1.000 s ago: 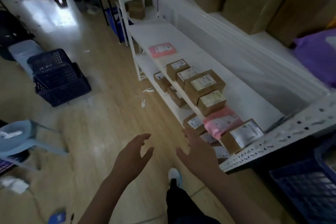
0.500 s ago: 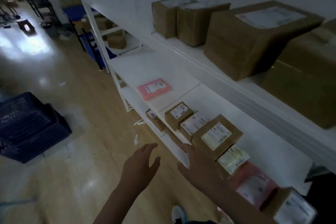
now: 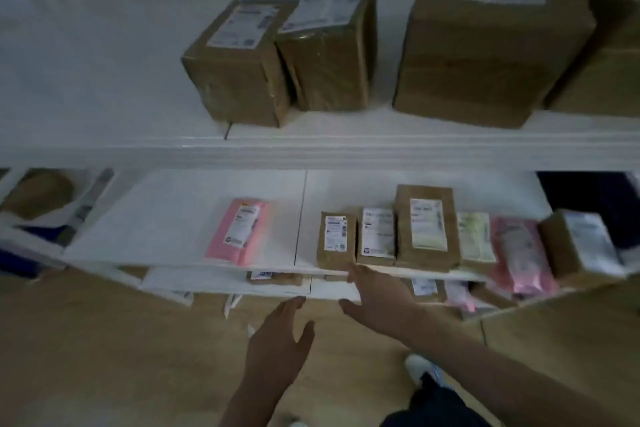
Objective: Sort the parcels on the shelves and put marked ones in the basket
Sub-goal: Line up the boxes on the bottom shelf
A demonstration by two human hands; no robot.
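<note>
A white shelf rack faces me. On its middle shelf lie a pink mailer, then a row of small brown boxes, the nearest being a small labelled box, plus another pink mailer. Large brown cartons stand on the upper shelf. My right hand reaches with straight fingers toward the shelf edge just below the small box, holding nothing. My left hand hovers open over the floor, lower and to the left. No basket is in view.
A lower shelf holds more small parcels, partly hidden. Wooden floor lies below. My shoe shows at the bottom right. A dark blue crate sits at the right end of the middle shelf.
The view swung from along the aisle to face the rack head-on; the blue floor baskets left the frame. Both hands stayed open, the right one moving up to the middle shelf's front edge.
</note>
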